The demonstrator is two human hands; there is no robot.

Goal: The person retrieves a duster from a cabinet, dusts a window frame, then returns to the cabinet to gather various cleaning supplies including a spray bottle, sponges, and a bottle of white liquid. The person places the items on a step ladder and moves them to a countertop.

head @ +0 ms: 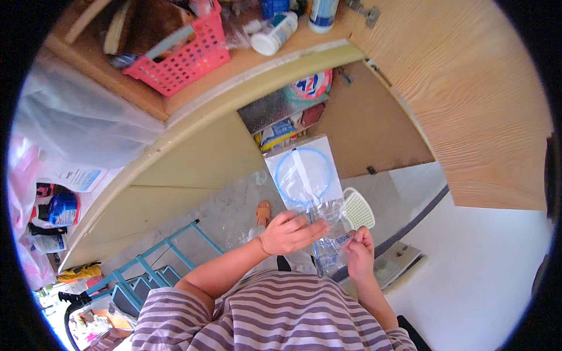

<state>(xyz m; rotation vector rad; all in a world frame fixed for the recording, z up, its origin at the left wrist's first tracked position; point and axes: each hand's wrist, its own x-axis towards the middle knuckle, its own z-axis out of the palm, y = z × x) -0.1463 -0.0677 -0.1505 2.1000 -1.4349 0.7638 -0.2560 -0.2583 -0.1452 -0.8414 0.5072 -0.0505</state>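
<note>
A clear plastic packet [333,245] extends up and away from my striped shirt, with printed lettering on its lower part. At its upper end are a white sheet [281,160] and a thin blue ring [330,169]; a narrow blue stem runs down from the ring. My left hand [295,232] holds the packet around its middle, its fingers lying across the front and its thumb hidden. My right hand [361,252] pinches the packet's right edge between thumb and fingertips, lower down.
Ahead, an open cupboard shelf holds a pink plastic basket [184,61] and a white bottle [274,34]. A wooden door [483,109] stands at right. A pale perforated plastic item [359,208] is beyond my right hand. A teal metal ladder [153,259] is at lower left.
</note>
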